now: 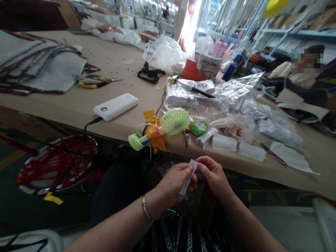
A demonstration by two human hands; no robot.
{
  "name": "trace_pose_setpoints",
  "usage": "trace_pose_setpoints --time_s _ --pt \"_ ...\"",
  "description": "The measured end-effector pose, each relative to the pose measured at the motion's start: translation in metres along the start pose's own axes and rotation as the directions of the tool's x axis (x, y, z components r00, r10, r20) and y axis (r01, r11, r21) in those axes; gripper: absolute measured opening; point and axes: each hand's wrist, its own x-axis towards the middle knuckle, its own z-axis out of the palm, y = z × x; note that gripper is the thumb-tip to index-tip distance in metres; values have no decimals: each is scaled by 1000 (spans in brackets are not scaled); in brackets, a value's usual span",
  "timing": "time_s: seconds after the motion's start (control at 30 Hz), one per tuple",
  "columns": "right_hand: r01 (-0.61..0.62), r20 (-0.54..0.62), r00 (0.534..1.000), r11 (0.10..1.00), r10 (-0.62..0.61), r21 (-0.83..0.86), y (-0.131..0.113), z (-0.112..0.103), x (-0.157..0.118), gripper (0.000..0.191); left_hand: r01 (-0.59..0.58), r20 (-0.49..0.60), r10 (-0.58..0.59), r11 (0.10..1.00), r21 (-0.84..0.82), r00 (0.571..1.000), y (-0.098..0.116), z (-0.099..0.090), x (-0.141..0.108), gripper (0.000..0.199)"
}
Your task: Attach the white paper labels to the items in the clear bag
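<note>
The left hand (pixel 172 182) is pinching a printed strip (pixel 185 186); the right hand (pixel 215 177) is touching its upper edge, its grasp unclear. Further handling is calling for light fingertip pressure.

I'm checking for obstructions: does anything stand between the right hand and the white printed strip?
Nothing visible does. The right hand has its fingertips right at the upper end of the white printed strip, which the left hand holds.
</note>
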Motion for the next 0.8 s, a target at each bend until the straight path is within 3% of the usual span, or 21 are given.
trace_pose_setpoints --time_s 0.1,0.2,0.37,0.53,0.8 --pt "-97 30 995 982 94 163 3 5 5 20 -19 -23 19 999 29 1000 0 -1 0 31" --pt "-122 23 992 975 120 185 8 9 8 21 -13 -49 16 998 62 999 0 -2 0 31" --pt "-93 19 996 988 91 125 9 11 17 21 -103 -94 124 973 206 988 1 -7 6 29" --pt "-7 14 1000 1000 7 18 0 14 28 18 -249 -134 332 872 423 934 4 -16 12 20" --pt "130 -7 991 970 -134 -206 -8 18 37 14 -313 -176 496 746 588 851 19 -15 13 17"
